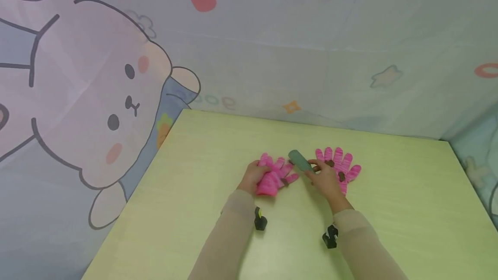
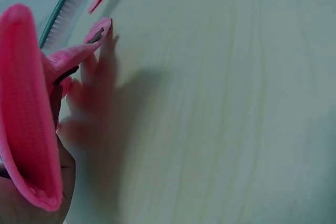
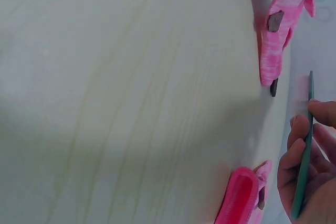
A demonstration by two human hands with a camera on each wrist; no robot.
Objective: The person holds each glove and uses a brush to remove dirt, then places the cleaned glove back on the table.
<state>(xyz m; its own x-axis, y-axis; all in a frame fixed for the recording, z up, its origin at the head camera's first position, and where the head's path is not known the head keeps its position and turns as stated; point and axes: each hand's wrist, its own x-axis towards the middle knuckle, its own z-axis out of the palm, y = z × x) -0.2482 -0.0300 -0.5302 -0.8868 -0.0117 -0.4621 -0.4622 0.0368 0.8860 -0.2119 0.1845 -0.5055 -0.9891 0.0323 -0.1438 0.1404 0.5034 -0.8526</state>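
My left hand [image 1: 254, 176] grips a pink knitted glove [image 1: 269, 182] by its side, lifting it a little off the table. Its cuff opening faces the camera in the left wrist view, and dark brown patches [image 2: 96, 36] mark its fingers. In my right hand [image 1: 326, 180] is a slim green brush [image 1: 299, 160], pinched between thumb and fingers. White bristles show along one edge of the brush in the left wrist view. A second pink glove [image 1: 342, 165], also with brown patches, lies flat with its fingers spread, partly hidden behind my right hand.
Both gloves are on a pale yellow-green table [image 1: 175, 228]. A printed cloth [image 1: 272, 46] with a cartoon rabbit hangs along the table's far edge and left side. Black devices [image 1: 330, 237] are worn at both wrists.
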